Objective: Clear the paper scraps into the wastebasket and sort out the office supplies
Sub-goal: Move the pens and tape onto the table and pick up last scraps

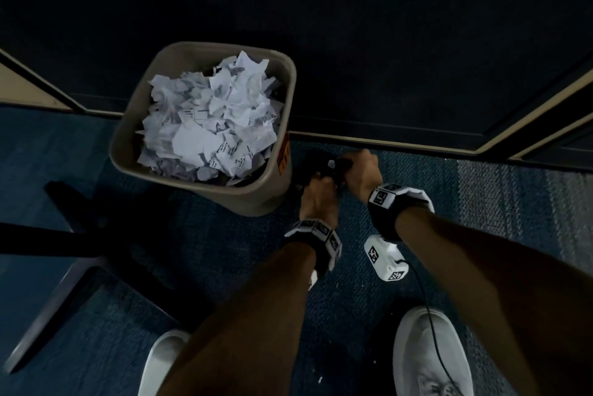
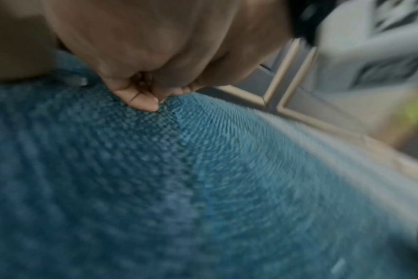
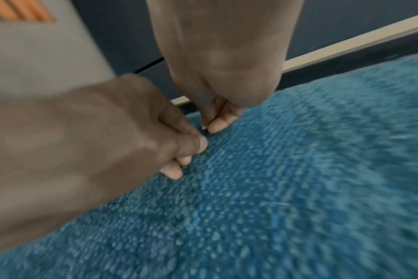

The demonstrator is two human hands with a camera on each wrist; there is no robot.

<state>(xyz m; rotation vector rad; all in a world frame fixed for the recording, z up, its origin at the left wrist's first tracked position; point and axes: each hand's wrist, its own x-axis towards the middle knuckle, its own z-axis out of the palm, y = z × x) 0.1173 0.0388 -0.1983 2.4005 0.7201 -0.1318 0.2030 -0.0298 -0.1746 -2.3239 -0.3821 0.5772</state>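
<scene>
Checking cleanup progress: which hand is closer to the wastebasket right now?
The left hand, fingertips on the carpet right beside the wastebasket; the right hand sits farther right.

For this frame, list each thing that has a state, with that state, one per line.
Tan plastic wastebasket: upright on the blue carpet, heaped with paper.
Torn white paper scraps: piled inside the wastebasket, up to its rim.
Left hand: fingers curled, fingertips down at the carpet.
Right hand: fingers curled, pinching a small white scrap.
</scene>
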